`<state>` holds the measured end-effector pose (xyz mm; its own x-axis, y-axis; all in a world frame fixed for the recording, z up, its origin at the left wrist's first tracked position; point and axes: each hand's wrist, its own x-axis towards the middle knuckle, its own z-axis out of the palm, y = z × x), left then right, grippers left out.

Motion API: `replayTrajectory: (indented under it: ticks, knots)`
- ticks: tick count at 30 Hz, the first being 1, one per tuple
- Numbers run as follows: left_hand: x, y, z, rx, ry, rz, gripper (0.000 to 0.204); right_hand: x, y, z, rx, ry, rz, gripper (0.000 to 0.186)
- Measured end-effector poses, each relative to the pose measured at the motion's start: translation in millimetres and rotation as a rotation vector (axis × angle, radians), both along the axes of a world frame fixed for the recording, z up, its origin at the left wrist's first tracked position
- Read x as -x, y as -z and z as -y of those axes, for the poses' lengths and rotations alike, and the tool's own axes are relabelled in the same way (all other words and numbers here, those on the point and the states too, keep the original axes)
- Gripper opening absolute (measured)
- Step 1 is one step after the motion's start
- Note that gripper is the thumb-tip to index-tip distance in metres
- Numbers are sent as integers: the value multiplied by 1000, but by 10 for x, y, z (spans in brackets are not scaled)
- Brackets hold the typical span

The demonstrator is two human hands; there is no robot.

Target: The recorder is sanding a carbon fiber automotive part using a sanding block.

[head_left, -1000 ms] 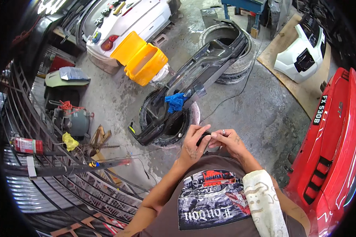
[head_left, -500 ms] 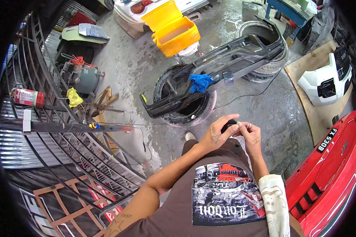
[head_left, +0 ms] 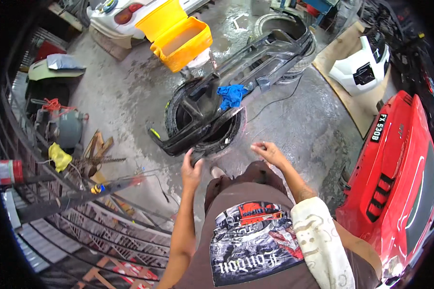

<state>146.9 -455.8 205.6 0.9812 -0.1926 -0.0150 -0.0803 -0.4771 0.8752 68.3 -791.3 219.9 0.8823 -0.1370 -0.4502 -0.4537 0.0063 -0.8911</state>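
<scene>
My hands are apart in front of my body, above the concrete floor. My left hand (head_left: 191,172) is curled, thumb toward the fingers, around a small black piece (head_left: 193,161); its exact kind is hard to make out. At the right, my right hand (head_left: 271,153) has its thumb and fingertips drawn together; whatever they pinch is too small to tell. Just beyond the hands a black car bumper (head_left: 231,72) lies across a tyre (head_left: 169,118) and a stack of wheels (head_left: 296,72). A crumpled blue cloth (head_left: 232,96) rests on the bumper.
A yellow open-lidded bin (head_left: 183,45) stands beyond the bumper. At the right are a red car tailgate (head_left: 395,159) and a white bumper (head_left: 359,67) on a board. Metal racking (head_left: 82,192) and a compressor (head_left: 67,127) stand left. A cable (head_left: 279,99) crosses the floor.
My hands were together around the small black piece and have separated, left hand going left and right hand going right. The view has swung toward the right.
</scene>
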Motion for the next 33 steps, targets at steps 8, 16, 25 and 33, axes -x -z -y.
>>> replayTrajectory:
  ticks: [8,16,25,33]
  knots:
    - [538,1624,-2819,-519,-236,-388,47,545,452,-270,63,147,-402,53]
    - [-82,1886,-2213,-417,-189,-306,45,5,266,229,222,222,-351,53]
    - [-2595,296,-111,-132,-117,163,31,-2098,718,1333,482,154,39,38]
    - [-5885,546,1259,-126,0,466,31,-4304,1382,2039,868,-149,562,22]
